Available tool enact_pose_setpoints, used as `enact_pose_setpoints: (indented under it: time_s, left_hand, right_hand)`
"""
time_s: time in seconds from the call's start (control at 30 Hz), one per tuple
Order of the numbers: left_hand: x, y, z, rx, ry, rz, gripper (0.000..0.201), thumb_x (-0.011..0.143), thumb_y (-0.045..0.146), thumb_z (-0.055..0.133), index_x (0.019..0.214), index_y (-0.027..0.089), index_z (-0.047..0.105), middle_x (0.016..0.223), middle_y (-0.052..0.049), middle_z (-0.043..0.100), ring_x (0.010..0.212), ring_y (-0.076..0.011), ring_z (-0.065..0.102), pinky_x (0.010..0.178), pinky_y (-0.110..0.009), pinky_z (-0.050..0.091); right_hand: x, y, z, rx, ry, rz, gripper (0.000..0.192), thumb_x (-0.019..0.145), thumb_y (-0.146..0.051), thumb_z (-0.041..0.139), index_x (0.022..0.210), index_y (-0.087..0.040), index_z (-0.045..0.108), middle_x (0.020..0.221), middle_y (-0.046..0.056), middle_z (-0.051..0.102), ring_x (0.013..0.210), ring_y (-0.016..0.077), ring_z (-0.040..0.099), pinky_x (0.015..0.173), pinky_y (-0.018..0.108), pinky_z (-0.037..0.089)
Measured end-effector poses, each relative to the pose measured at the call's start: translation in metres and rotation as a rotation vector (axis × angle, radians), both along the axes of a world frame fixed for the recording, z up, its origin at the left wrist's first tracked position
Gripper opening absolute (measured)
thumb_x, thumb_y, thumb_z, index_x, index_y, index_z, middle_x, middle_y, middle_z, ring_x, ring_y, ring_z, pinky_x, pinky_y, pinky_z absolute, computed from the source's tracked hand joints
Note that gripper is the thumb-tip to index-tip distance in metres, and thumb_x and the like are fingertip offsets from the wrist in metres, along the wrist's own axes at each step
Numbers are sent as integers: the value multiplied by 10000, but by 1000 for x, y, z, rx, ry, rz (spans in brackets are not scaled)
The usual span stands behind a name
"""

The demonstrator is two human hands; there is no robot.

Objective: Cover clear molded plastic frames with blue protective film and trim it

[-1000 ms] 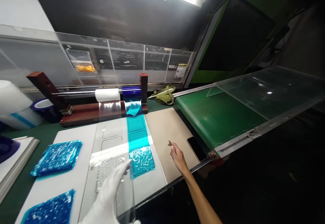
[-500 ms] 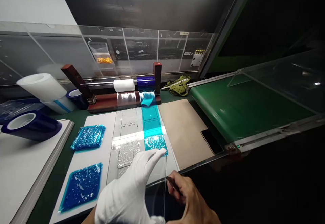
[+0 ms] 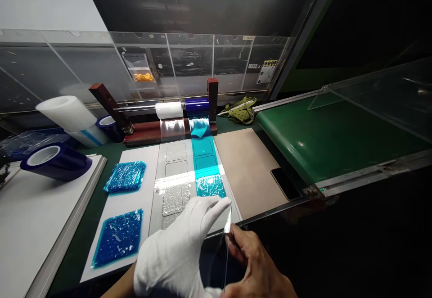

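Observation:
In a white glove, my left hand (image 3: pixel 182 239) holds a thin clear panel (image 3: pixel 226 259) by its edges, thumb and fingers spread across it. The panel stands nearly edge-on to me. My bare right hand (image 3: pixel 253 257) is closed at the panel's right side, its fingers pinching near the edge; exactly what lies between them is partly hidden. Beyond the glove, strips of teal film (image 3: pixel 205 165) and clear film (image 3: pixel 176 199) lie on a white sheet with outlined rectangles.
Two stacks of blue film pieces, one upper (image 3: pixel 125 176) and one lower (image 3: pixel 119 239), lie at left. A wooden roll stand (image 3: pixel 145 132) holds film rolls behind. At right are a brown board (image 3: pixel 246 167), a phone (image 3: pixel 285 183) and a green conveyor belt (image 3: pixel 344 140).
The view has shifted slightly, so the bench appears further right. My right fingers have risen a little along the panel's edge, where a bright glint now shows. The left hand keeps its grip.

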State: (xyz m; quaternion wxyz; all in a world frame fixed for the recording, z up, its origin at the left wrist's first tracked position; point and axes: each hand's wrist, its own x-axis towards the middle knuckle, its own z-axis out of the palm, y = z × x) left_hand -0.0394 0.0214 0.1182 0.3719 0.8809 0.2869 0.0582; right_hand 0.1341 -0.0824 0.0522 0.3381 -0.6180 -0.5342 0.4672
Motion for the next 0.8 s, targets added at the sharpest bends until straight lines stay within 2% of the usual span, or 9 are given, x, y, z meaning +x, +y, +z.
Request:
enact_pose_setpoints:
  time_s: [0.13, 0.23, 0.4, 0.47, 0.53, 0.6, 0.7, 0.77, 0.8]
  left_hand:
    - [2, 4, 1, 60, -31, -48, 1184, 488, 515, 740, 1460, 277, 108, 1379, -111, 365, 1249, -351, 407, 1033, -491, 390]
    - [4, 8, 2, 79, -39, -64, 1144, 519, 567, 711, 1458, 252, 137, 1359, -120, 383, 1236, -339, 416, 1033, -487, 386]
    - [9, 8, 3, 93, 11, -75, 1170, 477, 578, 726, 1454, 257, 169, 1356, -115, 380, 1230, -344, 415, 1026, -480, 397]
    - [11, 5, 3, 98, 13, -66, 1153, 487, 553, 734, 1452, 268, 171, 1350, -103, 388, 1224, -332, 422, 1026, -462, 402]
    - [14, 2, 4, 94, 10, -56, 1150, 508, 549, 732, 1457, 273, 143, 1350, -102, 389, 1227, -326, 419, 1025, -452, 405]
    - [16, -1, 5, 113, 10, -17, 1146, 529, 536, 726, 1461, 266, 114, 1354, -114, 382, 1225, -334, 414, 1017, -466, 406]
    - [17, -1, 2, 172, 55, 109, 1150, 520, 464, 726, 1461, 255, 98, 1354, -137, 370, 1198, -366, 410, 986, -531, 407]
    - [18, 1, -2, 198, 75, 171, 1154, 506, 423, 721, 1460, 262, 91, 1350, -137, 368, 1186, -373, 403, 968, -555, 406]
    - [18, 2, -5, 205, 76, 186, 1157, 503, 419, 718, 1459, 259, 87, 1347, -138, 368, 1180, -373, 401, 965, -559, 403]
  right_hand:
    - [-6, -4, 0, -8, 3, -46, 682, 422, -746, 723, 859, -237, 599, 845, 39, 564, 808, 216, 528, 699, 297, 509]
    - [-10, -6, -4, -9, 12, -91, 719, 411, -744, 730, 896, -230, 598, 857, 48, 564, 834, 222, 527, 717, 301, 511]
    - [-2, -4, -14, -40, -11, -16, 691, 419, -785, 689, 818, -229, 594, 803, 34, 545, 773, 199, 508, 660, 288, 495]
    - [-1, -4, -22, 2, 5, -16, 697, 408, -796, 686, 788, -222, 575, 777, 26, 529, 717, 177, 491, 609, 272, 476]
    - [-4, -6, -29, 107, 47, -34, 669, 415, -783, 703, 733, -219, 534, 690, 0, 483, 619, 138, 440, 537, 253, 431]
    - [-5, -9, -34, 289, 96, -103, 614, 474, -755, 708, 663, -226, 460, 591, -37, 392, 537, 107, 360, 491, 248, 369]
    - [11, -5, -36, 501, 132, -337, 537, 673, -673, 642, 626, -241, 327, 556, -64, 279, 501, 100, 293, 463, 244, 299]
    - [36, 11, -41, 470, 49, -487, 437, 812, -563, 555, 651, -246, 302, 587, -57, 294, 516, 109, 322, 474, 239, 309]
    - [52, 24, -47, 391, -46, -511, 357, 868, -491, 497, 677, -245, 324, 610, -48, 333, 534, 113, 357, 501, 240, 335]
